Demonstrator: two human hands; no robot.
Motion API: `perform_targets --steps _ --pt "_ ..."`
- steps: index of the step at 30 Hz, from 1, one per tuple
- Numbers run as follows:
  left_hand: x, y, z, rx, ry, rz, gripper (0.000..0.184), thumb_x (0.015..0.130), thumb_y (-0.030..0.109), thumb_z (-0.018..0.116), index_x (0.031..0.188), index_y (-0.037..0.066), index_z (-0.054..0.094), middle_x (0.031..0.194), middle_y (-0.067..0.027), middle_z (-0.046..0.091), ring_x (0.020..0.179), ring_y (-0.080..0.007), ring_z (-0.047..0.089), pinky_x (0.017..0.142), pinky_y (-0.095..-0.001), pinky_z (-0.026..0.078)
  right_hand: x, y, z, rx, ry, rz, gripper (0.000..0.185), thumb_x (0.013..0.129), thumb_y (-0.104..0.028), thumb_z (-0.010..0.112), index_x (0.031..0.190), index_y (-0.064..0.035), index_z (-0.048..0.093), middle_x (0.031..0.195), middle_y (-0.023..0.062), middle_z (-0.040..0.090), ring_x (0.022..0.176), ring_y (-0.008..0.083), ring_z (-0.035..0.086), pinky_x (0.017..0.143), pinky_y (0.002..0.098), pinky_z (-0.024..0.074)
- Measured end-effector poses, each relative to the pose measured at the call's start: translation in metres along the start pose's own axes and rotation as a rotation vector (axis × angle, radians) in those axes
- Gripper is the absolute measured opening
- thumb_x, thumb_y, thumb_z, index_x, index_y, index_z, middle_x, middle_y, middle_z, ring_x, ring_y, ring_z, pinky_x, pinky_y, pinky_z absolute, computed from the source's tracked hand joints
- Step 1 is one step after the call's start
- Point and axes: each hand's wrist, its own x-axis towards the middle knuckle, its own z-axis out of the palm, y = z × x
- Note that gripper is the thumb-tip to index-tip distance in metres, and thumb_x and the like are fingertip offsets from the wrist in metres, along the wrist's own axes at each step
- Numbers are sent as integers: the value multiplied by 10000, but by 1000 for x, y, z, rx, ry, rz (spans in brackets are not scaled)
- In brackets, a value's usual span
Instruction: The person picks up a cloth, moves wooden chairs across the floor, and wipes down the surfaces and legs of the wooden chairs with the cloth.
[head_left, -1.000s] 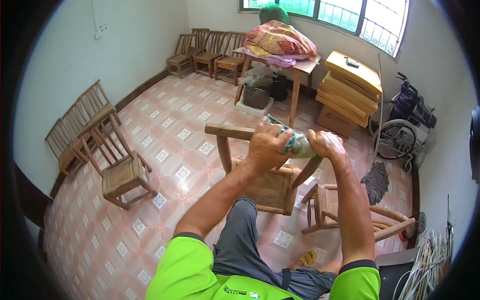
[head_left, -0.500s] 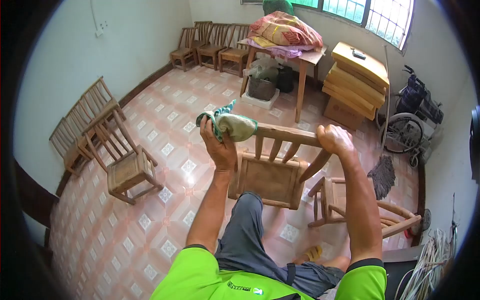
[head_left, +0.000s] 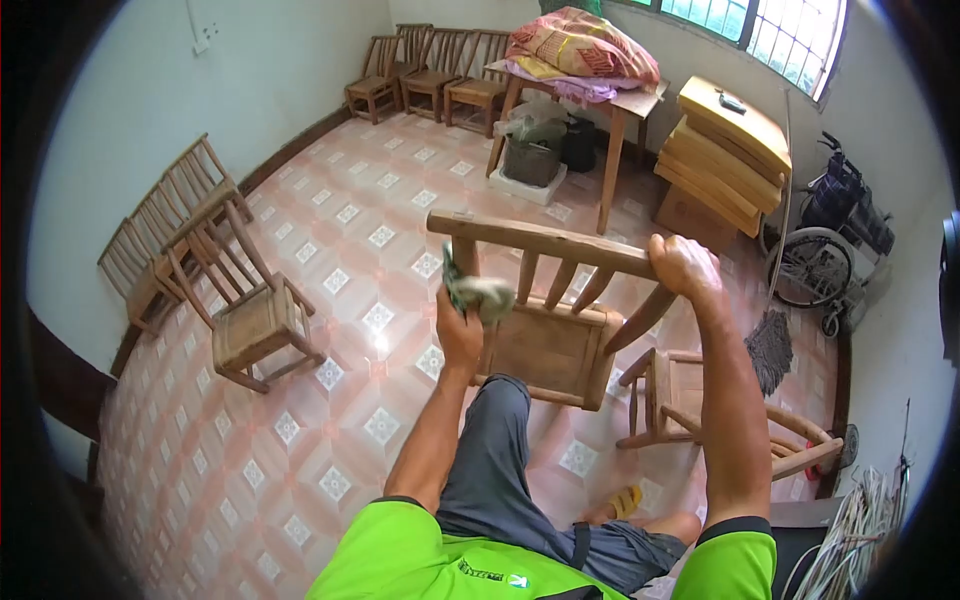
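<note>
A wooden chair point(head_left: 550, 350) stands in front of me, its top rail toward the middle of the view. My right hand point(head_left: 685, 268) is closed round the right end of that rail. My left hand point(head_left: 461, 325) holds a green and pale cloth point(head_left: 484, 296) against the left post of the backrest, below the rail. Part of the post is hidden behind the cloth and fingers.
Another chair point(head_left: 678, 395) lies tipped over at the right. A single chair point(head_left: 255, 325) stands at the left, before chairs along the wall. Behind are a table point(head_left: 618, 120), stacked yellow boards point(head_left: 725, 150), a mop point(head_left: 770, 350) and a wheelchair point(head_left: 815, 265).
My left hand and the cloth have gone from the top rail, where they wiped leftward, down to the left post. My right hand remains at the rail's right end.
</note>
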Motion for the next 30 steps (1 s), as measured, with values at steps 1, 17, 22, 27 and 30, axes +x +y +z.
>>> perform_targets --steps 1,17,22,27,30 --pt "19 19 -1 -135 -17 25 533 938 103 672 1404 -34 452 1254 -225 619 1181 -379 609 1011 -413 466 3 2 1 -17 -1 -28 586 973 -386 308 1043 -1 744 1160 275 688 1130 441 646 1031 504 470" --pt "-49 -164 42 387 -188 -147 511 762 115 745 1227 8 561 1158 -231 620 1099 -441 591 931 -529 477 45 10 3 -193 -33 -115 489 996 -360 305 1069 -57 682 1149 257 686 1143 447 620 1003 528 459" --pt "-87 -191 35 435 -163 -229 698 762 113 750 1388 9 458 1290 -258 582 1205 -456 547 1023 -513 445 45 12 4 -177 -60 -85 460 1003 -346 308 1068 -49 653 1171 247 676 1133 441 622 987 538 461" --pt "-29 -142 62 416 -85 -59 772 770 94 739 1470 34 419 1413 -261 489 1291 -449 487 1095 -512 404 53 15 6 -274 -51 -170 383 1011 -300 346 1065 -46 627 1086 261 682 1103 434 641 943 548 484" --pt "-26 -135 63 298 -157 -229 760 769 77 735 1462 38 427 1353 -229 540 1251 -428 526 1062 -491 431 51 16 4 -383 -50 -251 286 1014 -246 389 1062 -67 607 1012 273 674 1080 425 656 894 546 511"
